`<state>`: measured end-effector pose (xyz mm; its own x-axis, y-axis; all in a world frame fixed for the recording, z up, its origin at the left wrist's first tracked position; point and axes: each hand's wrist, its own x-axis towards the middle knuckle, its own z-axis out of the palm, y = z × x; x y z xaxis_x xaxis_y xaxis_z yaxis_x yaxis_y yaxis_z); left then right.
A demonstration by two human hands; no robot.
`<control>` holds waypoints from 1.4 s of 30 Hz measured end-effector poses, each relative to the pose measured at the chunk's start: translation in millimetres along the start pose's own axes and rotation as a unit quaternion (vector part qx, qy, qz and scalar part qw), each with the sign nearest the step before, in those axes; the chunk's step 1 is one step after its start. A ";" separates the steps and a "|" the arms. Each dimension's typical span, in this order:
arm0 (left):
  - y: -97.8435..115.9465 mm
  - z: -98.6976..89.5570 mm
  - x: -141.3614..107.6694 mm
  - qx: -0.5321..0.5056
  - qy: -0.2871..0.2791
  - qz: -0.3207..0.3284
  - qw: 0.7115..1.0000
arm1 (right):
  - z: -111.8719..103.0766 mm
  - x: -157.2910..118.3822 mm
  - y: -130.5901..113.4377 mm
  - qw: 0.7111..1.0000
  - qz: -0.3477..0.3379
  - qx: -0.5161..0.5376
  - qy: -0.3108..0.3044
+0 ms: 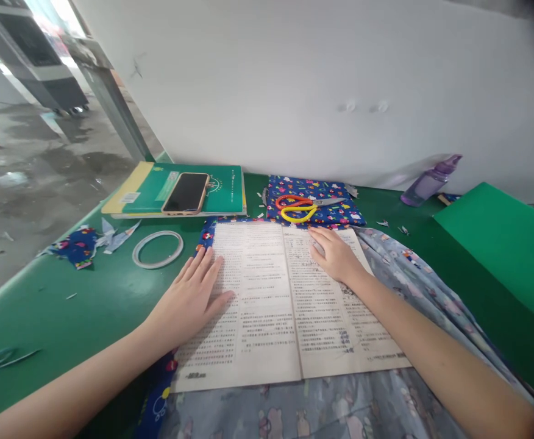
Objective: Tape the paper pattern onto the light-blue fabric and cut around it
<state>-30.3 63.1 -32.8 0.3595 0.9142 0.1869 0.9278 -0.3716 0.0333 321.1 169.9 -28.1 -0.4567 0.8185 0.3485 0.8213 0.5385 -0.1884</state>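
Observation:
A booklet of printed text lies spread wide on the table, over a grey sheet with cartoon figures; a blue patterned side of that sheet shows along the booklet's left edge. My left hand rests flat on the left page's outer edge, fingers spread. On the upper part of the right page, my right hand lies with its fingers stretched and thumb apart. Beyond the booklet, scissors with red and yellow handles rest on a folded blue patterned sheet.
A phone sits on green books. Nearby are a roll of clear tape and blue scraps. A purple spray bottle stands tilted by the white wall. To the right is a green board.

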 end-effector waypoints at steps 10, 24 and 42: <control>3.6 -1.9 -4.6 0.003 0.000 0.003 1.000 | -0.9 -11.5 -1.8 1.000 0.008 -0.005 -0.014; 3.4 -20.4 -23.1 -0.084 0.015 0.012 0.996 | -25.6 29.3 -9.0 0.997 0.006 -0.050 0.059; 37.3 -23.5 -44.3 -0.030 -0.002 0.075 0.997 | -21.0 146.6 16.6 0.967 -0.069 -0.111 -0.218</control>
<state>-13.9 5.0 -16.8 0.4948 0.8479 0.1904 0.8557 -0.5135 0.0632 275.0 294.6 39.1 -0.6275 0.7752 -0.0727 0.7739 0.6312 0.0513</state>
